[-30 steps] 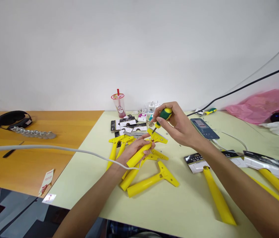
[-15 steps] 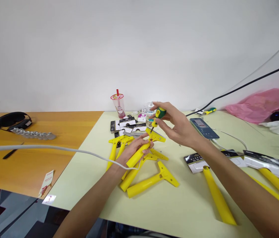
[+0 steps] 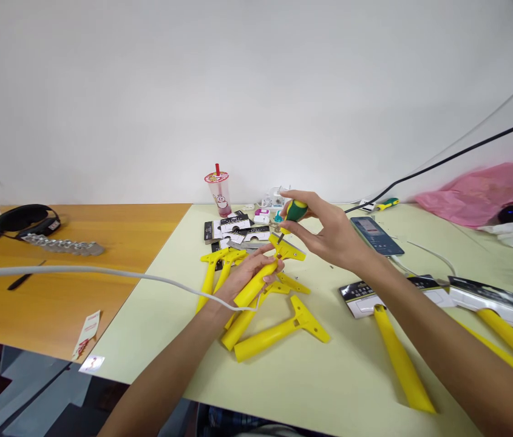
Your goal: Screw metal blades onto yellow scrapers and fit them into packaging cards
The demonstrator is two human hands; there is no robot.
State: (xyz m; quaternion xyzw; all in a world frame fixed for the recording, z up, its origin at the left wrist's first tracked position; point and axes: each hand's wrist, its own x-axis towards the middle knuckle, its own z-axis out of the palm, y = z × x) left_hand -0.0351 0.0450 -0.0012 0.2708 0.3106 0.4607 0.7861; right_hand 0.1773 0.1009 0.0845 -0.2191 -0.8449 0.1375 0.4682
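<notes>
My left hand (image 3: 251, 271) is wrapped round a yellow scraper handle (image 3: 256, 283), its wide head tilted up and away from me. In my right hand (image 3: 329, 233) is a screwdriver (image 3: 295, 210) with a green and yellow grip, pinched between thumb and fingers. Its shaft points down at the scraper's head, and the tip meets it near the left end. Below my left hand lie several more yellow scraper handles; the nearest one (image 3: 265, 342) rests flat on the pale table.
Black-and-white cards or blade packs (image 3: 235, 224) lie behind my left hand, beside a lidded cup (image 3: 218, 193). To the right are a phone (image 3: 377, 235), packaged scrapers (image 3: 402, 358) and a pink bag (image 3: 484, 191). A white cable (image 3: 147, 277) crosses over my left wrist.
My right-hand fingers have shifted slightly round the screwdriver's grip. The scraper stays in my left hand, and the whole view has moved a little.
</notes>
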